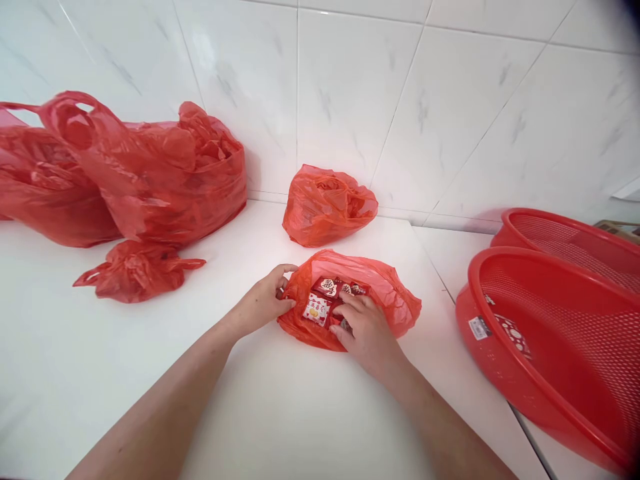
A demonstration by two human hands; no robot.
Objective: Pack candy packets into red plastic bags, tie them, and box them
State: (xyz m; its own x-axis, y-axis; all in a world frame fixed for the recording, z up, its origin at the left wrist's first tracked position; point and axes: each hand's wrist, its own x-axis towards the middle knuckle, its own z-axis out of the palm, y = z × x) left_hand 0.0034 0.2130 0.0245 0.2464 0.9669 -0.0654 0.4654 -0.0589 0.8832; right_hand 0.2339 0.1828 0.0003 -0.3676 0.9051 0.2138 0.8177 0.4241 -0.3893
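Note:
In front of me an open red plastic bag (407, 313) lies on the white table, its mouth facing up. Inside are several small packets, among them a white square packet (316, 310) with red and yellow print and a dark red packet (327, 287) with white lettering. My left hand (265, 300) has its fingers closed on the bag's left edge. Reaching over the bag's right side, my right hand (367, 330) rests among the packets. Its thumb and bent fingers are apart, and part of the contents is hidden beneath it.
Large filled red bags (175, 180) stand at the left by the tiled wall, with a small tied red bag (140, 273) before them. Another red bag (327, 207) sits behind mine. Two red mesh baskets (480, 280) occupy the right; the nearer one contains a patterned packet (513, 337).

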